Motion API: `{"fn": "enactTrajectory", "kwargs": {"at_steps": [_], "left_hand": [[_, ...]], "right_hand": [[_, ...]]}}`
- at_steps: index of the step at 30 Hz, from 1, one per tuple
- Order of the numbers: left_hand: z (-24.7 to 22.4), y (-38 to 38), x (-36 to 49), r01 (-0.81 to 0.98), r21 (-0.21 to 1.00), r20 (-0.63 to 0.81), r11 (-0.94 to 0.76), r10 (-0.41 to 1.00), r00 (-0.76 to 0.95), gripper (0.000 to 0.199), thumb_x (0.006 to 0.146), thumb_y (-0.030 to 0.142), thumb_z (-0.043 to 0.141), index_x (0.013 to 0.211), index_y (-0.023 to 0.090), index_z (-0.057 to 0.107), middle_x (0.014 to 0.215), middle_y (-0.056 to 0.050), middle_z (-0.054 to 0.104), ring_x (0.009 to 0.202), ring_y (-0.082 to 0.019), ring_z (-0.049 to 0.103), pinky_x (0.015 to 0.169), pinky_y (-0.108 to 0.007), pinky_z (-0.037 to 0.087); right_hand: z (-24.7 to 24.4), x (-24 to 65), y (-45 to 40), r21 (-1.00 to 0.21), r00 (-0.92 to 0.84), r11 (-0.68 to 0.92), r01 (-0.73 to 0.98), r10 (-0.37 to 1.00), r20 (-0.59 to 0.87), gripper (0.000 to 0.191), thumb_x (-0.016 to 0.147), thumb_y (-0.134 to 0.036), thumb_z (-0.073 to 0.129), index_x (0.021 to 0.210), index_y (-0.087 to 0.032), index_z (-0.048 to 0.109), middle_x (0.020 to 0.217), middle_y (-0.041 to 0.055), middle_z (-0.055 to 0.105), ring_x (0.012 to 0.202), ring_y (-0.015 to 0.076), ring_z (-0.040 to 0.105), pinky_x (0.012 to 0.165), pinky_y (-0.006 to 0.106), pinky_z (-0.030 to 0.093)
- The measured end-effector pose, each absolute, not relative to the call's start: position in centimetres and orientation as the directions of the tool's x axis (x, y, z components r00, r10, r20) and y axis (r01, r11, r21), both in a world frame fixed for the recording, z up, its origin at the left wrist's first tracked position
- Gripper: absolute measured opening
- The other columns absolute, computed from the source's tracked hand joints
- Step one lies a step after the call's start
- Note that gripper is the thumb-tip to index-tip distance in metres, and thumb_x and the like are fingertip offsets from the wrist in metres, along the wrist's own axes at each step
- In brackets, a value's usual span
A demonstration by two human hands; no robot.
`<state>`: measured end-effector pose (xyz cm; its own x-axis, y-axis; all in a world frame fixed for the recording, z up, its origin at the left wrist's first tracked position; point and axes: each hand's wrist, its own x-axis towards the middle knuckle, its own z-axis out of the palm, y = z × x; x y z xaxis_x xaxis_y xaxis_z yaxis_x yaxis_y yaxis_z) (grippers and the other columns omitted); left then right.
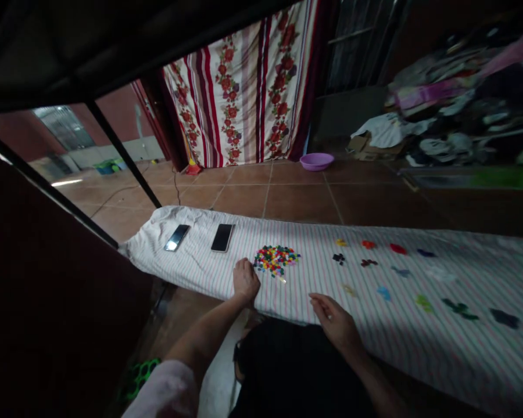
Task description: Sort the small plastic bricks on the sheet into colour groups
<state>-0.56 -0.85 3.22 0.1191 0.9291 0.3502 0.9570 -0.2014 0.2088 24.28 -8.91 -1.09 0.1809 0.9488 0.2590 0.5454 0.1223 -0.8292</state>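
A mixed pile of small colourful pieces [275, 259] lies on the striped cloth [283, 302]. At its left edge is my left hand [246, 281], its fingers curled closed; whatever they may hold is hidden. My right hand [335, 321] hovers over the cloth's near edge, right of the pile, with thumb and fingers drawn together; anything between them is too small to make out. To the right, small groups are sorted by colour, among them yellow [340, 242], orange [368, 244], red [398, 249], black [339, 259], light blue [383, 293], lime [423, 302] and dark green pieces [461, 309].
Two phones, one [176, 238] at the far left and another [222, 238] nearer the pile, lie on the cloth. Beyond are a purple basin [316, 161] on the tiled floor, a flowered curtain [248, 93] and a heap of clothes [453, 110].
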Motion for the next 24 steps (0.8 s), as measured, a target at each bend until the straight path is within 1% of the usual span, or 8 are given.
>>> {"fn": "enactTrajectory", "kwargs": {"at_steps": [1, 3, 5, 7, 11, 14, 17, 24], "left_hand": [[3.2, -0.6, -0.9, 0.955, 0.195, 0.345, -0.222, 0.927, 0.145, 0.023, 0.087, 0.010, 0.038, 0.090, 0.020, 0.058, 0.095, -0.012, 0.063, 0.094, -0.022, 0.058, 0.083, -0.040, 0.044], [3.1, 0.0, -1.5, 0.944, 0.182, 0.337, -0.276, 0.919, 0.204, 0.017, 0.084, 0.010, 0.043, 0.088, 0.020, 0.057, 0.090, -0.010, 0.061, 0.092, -0.023, 0.057, 0.084, -0.039, 0.045], [2.7, 0.5, -2.0, 0.926, 0.176, 0.332, -0.333, 0.906, 0.263, 0.014, 0.081, 0.010, 0.047, 0.088, 0.019, 0.056, 0.090, -0.009, 0.060, 0.093, -0.023, 0.055, 0.085, -0.038, 0.045], [2.4, 0.8, -2.4, 0.908, 0.163, 0.333, -0.385, 0.888, 0.316, 0.012, 0.083, 0.013, 0.047, 0.088, 0.020, 0.055, 0.092, -0.009, 0.059, 0.093, -0.023, 0.053, 0.087, -0.039, 0.044], [2.1, 1.0, -2.7, 0.898, 0.119, 0.345, -0.423, 0.866, 0.362, 0.012, 0.082, 0.015, 0.046, 0.088, 0.020, 0.054, 0.092, -0.009, 0.057, 0.093, -0.024, 0.051, 0.086, -0.041, 0.043], [2.1, 0.9, -2.8, 0.897, 0.104, 0.349, -0.429, 0.861, 0.371, 0.012, 0.080, 0.015, 0.048, 0.089, 0.020, 0.054, 0.091, -0.009, 0.056, 0.092, -0.024, 0.050, 0.085, -0.040, 0.042], [2.2, 0.8, -2.8, 0.905, 0.120, 0.358, -0.409, 0.868, 0.345, 0.016, 0.078, 0.014, 0.048, 0.091, 0.019, 0.054, 0.093, -0.009, 0.056, 0.093, -0.024, 0.049, 0.086, -0.040, 0.041], [2.4, 0.5, -2.8, 0.922, 0.138, 0.357, -0.361, 0.887, 0.294, 0.013, 0.081, 0.016, 0.046, 0.091, 0.020, 0.054, 0.095, -0.009, 0.058, 0.093, -0.024, 0.050, 0.081, -0.039, 0.038]], "right_hand": [[-0.6, 23.8, -9.1, -0.826, 0.140, 0.140, 0.546, 0.957, 0.255, 0.032, 0.081, -0.047, 0.049, 0.092, -0.024, 0.068, 0.093, 0.0076, 0.073, 0.081, 0.0226, 0.067, 0.076, 0.036, 0.054], [0.5, 23.2, -9.5, -0.816, 0.101, 0.151, 0.557, 0.964, 0.247, 0.031, 0.083, -0.044, 0.046, 0.091, -0.024, 0.068, 0.092, 0.0065, 0.073, 0.082, 0.0212, 0.067, 0.074, 0.033, 0.054], [1.4, 22.9, -9.6, -0.805, 0.071, 0.150, 0.573, 0.970, 0.232, 0.032, 0.085, -0.041, 0.044, 0.094, -0.023, 0.069, 0.092, 0.0059, 0.072, 0.082, 0.0203, 0.067, 0.073, 0.032, 0.053], [1.9, 22.7, -9.4, -0.787, 0.048, 0.154, 0.598, 0.973, 0.227, 0.031, 0.086, -0.039, 0.044, 0.095, -0.023, 0.069, 0.091, 0.0056, 0.071, 0.081, 0.0196, 0.066, 0.073, 0.031, 0.052], [2.0, 21.6, -8.4, -0.741, -0.012, 0.191, 0.644, 0.971, 0.240, 0.029, 0.089, -0.035, 0.044, 0.097, -0.023, 0.069, 0.090, 0.0052, 0.069, 0.082, 0.0183, 0.064, 0.074, 0.029, 0.050], [2.5, 19.9, -7.4, -0.698, -0.042, 0.199, 0.688, 0.971, 0.236, 0.027, 0.091, -0.032, 0.045, 0.096, -0.023, 0.070, 0.090, 0.0053, 0.067, 0.084, 0.0172, 0.062, 0.075, 0.028, 0.047], [3.6, 17.8, -6.1, -0.649, -0.065, 0.191, 0.736, 0.975, 0.213, 0.024, 0.092, -0.028, 0.048, 0.096, -0.024, 0.071, 0.095, 0.0047, 0.066, 0.091, 0.0160, 0.060, 0.081, 0.026, 0.044], [5.9, 14.2, -2.7, -0.488, -0.086, 0.143, 0.861, 0.987, 0.138, 0.019, 0.090, -0.026, 0.055, 0.099, -0.024, 0.071, 0.101, 0.0066, 0.063, 0.098, 0.0194, 0.055, 0.085, 0.029, 0.041]]}}
